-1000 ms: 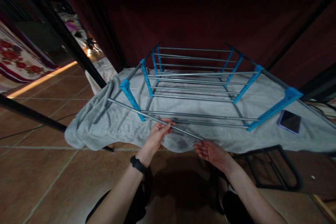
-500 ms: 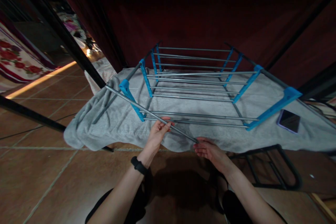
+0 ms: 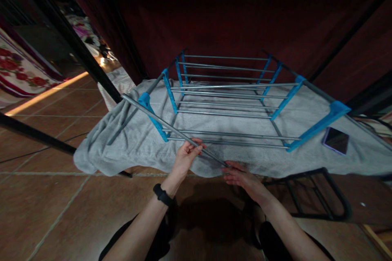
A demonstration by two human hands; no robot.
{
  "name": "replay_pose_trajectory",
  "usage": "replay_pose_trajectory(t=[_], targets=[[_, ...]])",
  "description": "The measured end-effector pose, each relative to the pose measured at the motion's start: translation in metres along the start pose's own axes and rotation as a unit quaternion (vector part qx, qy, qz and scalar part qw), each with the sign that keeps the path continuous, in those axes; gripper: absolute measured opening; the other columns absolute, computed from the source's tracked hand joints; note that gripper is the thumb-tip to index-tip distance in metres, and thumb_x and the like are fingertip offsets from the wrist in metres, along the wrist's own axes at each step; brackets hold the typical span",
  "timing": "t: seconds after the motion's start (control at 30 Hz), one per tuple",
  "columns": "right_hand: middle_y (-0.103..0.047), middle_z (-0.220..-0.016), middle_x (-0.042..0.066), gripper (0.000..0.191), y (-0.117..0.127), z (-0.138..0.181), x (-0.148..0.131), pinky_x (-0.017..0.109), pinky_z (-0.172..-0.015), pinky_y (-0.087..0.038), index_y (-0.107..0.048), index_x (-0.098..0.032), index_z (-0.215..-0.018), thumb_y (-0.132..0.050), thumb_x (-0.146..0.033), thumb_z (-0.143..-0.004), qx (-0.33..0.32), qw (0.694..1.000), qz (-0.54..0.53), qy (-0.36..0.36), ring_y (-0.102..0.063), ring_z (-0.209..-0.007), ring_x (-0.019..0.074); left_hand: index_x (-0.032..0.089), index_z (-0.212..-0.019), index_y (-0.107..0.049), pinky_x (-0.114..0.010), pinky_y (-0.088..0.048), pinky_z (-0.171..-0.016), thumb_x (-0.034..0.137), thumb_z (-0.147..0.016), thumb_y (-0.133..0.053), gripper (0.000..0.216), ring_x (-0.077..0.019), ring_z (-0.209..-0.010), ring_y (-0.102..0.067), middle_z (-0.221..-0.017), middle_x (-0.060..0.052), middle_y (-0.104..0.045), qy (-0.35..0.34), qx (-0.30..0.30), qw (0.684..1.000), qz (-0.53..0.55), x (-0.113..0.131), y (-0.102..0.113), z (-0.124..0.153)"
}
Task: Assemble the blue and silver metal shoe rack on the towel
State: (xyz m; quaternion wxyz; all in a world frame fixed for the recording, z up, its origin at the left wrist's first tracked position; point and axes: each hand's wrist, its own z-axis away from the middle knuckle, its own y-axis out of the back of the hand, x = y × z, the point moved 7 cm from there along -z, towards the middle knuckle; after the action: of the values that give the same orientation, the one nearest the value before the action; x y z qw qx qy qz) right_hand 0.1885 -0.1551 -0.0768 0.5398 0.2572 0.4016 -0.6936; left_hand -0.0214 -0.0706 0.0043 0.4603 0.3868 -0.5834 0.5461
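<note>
My left hand [image 3: 187,155] pinches a thin grey metal tube [image 3: 159,121] between thumb and fingers, near its lower end. The tube slants from upper left down to my right hand [image 3: 240,176], whose thumb and fingertips are at its near end. Beyond my hands stands a rack frame with blue plastic brackets [image 3: 294,97] and several grey crossbars [image 3: 226,114] running between them. The tube's far end passes in front of the front left bracket [image 3: 153,116]. A dark band [image 3: 163,195] circles my left wrist.
A grey blanket [image 3: 101,153] lies under the rack. On its right side rests a phone [image 3: 336,140]. Black metal bars [image 3: 82,59] rise at the left, and a black metal frame [image 3: 318,191] sits below right. Dark red panels [image 3: 226,20] stand behind.
The held tube has shifted slightly, its near end moving a little left and its far end rising slightly. My left hand has edged right and my right hand left, closer together.
</note>
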Motion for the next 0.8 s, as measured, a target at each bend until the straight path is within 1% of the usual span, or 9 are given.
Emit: replay_pose_trajectory(t=[0.13, 0.3, 0.5, 0.63, 0.8], targets=[[-0.071, -0.111, 0.009, 0.050, -0.002, 0.001, 0.001, 0.036, -0.080, -0.056, -0.062, -0.023, -0.121, -0.076, -0.037, -0.075, -0.002, 1.000, 0.013, 0.004, -0.070, -0.087, 0.0211, 0.017, -0.097, -0.066, -0.025, -0.046, -0.070, 0.028, -0.073, -0.078, 0.029, -0.0149, -0.077, -0.063, -0.086, -0.004, -0.073, 0.007, -0.020, 1.000, -0.001, -0.003, -0.005, 0.001], [-0.071, -0.111, 0.009, 0.050, -0.006, 0.002, 0.003, 0.036, -0.079, -0.056, -0.063, -0.022, -0.119, -0.078, -0.037, -0.073, -0.012, 1.000, 0.011, 0.007, -0.070, -0.086, 0.0206, 0.017, -0.096, -0.068, -0.025, -0.046, -0.072, 0.028, -0.072, -0.079, 0.029, -0.0163, -0.080, -0.063, -0.086, -0.005, -0.073, 0.018, -0.048, 0.999, -0.015, -0.010, -0.014, 0.004], [-0.071, -0.107, 0.009, 0.051, -0.005, -0.002, 0.015, 0.034, -0.078, -0.056, -0.067, -0.019, -0.113, -0.083, -0.033, -0.067, 0.011, 0.999, 0.030, -0.021, -0.069, -0.088, 0.0213, 0.019, -0.096, -0.069, -0.028, -0.047, -0.076, 0.031, -0.075, -0.075, 0.025, -0.0191, -0.084, -0.064, -0.087, -0.005, -0.072, 0.011, -0.062, 0.997, -0.049, -0.015, -0.021, 0.006], [-0.072, -0.105, 0.009, 0.052, -0.013, -0.003, 0.017, 0.034, -0.080, -0.055, -0.066, -0.020, -0.115, -0.082, -0.035, -0.068, -0.015, 1.000, 0.020, -0.017, -0.068, -0.092, 0.0217, 0.020, -0.096, -0.070, -0.029, -0.048, -0.078, 0.031, -0.077, -0.074, 0.023, -0.0193, -0.084, -0.064, -0.087, -0.005, -0.071, 0.013, -0.076, 0.994, -0.072, -0.016, -0.027, 0.009], [-0.070, -0.113, 0.009, 0.051, -0.025, 0.000, 0.012, 0.036, -0.086, -0.053, -0.065, -0.022, -0.120, -0.077, -0.039, -0.073, -0.071, 0.997, 0.021, 0.003, -0.067, -0.097, 0.0209, 0.021, -0.098, -0.071, -0.029, -0.047, -0.082, 0.030, -0.080, -0.070, 0.021, -0.0201, -0.089, -0.063, -0.093, -0.005, -0.071, 0.004, -0.120, 0.986, -0.113, -0.020, -0.037, 0.017]])
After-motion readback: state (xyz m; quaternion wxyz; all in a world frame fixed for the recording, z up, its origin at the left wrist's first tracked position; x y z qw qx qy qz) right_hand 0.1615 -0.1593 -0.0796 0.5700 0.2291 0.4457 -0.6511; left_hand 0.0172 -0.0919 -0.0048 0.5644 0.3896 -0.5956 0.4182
